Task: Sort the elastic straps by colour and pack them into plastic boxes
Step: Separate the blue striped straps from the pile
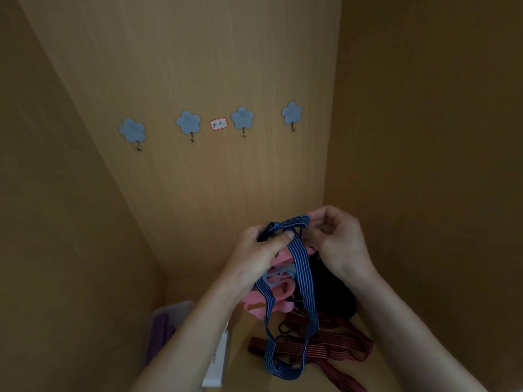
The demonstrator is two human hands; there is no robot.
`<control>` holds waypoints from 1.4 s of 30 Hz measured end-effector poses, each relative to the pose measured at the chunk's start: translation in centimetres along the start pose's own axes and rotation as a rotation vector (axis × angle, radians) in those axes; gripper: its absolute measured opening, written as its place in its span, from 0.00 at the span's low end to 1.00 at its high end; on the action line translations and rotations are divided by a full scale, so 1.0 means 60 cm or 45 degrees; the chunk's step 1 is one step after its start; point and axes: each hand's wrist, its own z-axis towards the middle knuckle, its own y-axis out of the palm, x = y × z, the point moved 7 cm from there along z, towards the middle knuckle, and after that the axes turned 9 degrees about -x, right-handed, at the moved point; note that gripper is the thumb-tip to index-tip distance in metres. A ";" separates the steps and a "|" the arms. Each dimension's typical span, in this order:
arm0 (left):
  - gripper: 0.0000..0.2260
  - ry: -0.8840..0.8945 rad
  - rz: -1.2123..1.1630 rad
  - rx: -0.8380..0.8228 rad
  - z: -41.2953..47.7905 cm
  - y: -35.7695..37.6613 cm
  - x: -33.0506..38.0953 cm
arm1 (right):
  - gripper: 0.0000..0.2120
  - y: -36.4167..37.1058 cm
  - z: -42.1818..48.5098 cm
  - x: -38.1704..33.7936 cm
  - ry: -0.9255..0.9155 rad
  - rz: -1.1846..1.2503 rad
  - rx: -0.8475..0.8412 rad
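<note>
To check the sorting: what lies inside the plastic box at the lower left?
Purple straps show through the plastic box wall. The left forearm covers its right part, so other contents cannot be seen.

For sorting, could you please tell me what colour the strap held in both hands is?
The strap is blue with pale stripes; head view.

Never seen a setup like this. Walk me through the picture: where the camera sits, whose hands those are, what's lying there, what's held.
There is no machine here. A person wears one camera on the head, looking forward and down, so both bare arms reach in from below. The left hand and right hand together pinch a blue striped strap, whose loop hangs down. Beneath it lie pink straps, a black pile and red striped straps. At lower left stands a plastic box with something purple inside.
</note>
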 end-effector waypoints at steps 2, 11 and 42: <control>0.04 -0.003 0.012 -0.017 -0.001 -0.001 -0.002 | 0.11 0.000 0.001 0.002 -0.001 -0.073 0.007; 0.03 0.078 0.120 0.027 -0.006 -0.010 0.005 | 0.09 0.012 0.002 -0.006 -0.060 -0.243 0.002; 0.11 -0.151 -0.085 -0.253 -0.019 -0.002 -0.027 | 0.04 0.035 0.013 0.013 0.249 0.264 -0.381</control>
